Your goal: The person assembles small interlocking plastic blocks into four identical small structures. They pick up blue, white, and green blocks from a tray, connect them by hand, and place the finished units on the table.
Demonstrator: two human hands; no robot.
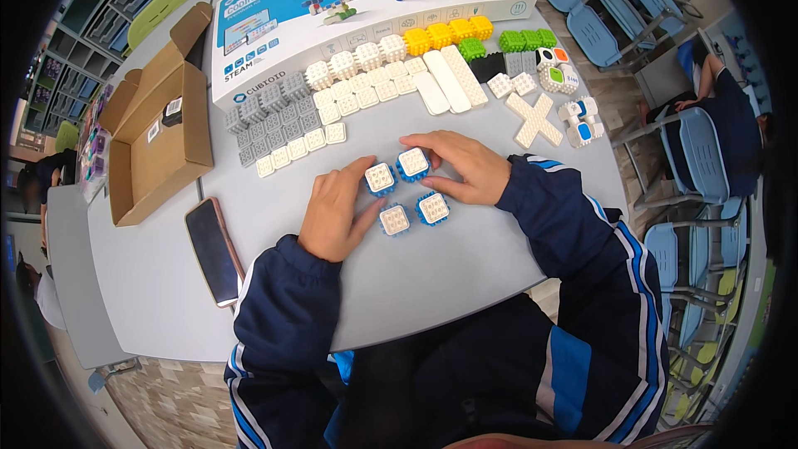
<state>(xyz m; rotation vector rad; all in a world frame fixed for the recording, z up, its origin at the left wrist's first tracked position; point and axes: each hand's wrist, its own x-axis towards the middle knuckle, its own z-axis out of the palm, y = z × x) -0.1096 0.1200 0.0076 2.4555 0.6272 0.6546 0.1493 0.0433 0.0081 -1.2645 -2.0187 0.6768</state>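
Four blue cube blocks with white studded top faces are being kept in a loose two-by-two cluster on the grey table point(465, 266), studs facing up. The upper-left block point(380, 178) is being touched by the left hand point(335, 214), and the upper-right block point(412, 163) is being covered at its edge by the right hand point(462, 166). The lower-left block point(394, 219) and lower-right block point(433, 208) are lying just beside each other, between both hands.

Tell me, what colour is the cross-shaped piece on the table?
White; the cross-shaped piece shows best in the head view.
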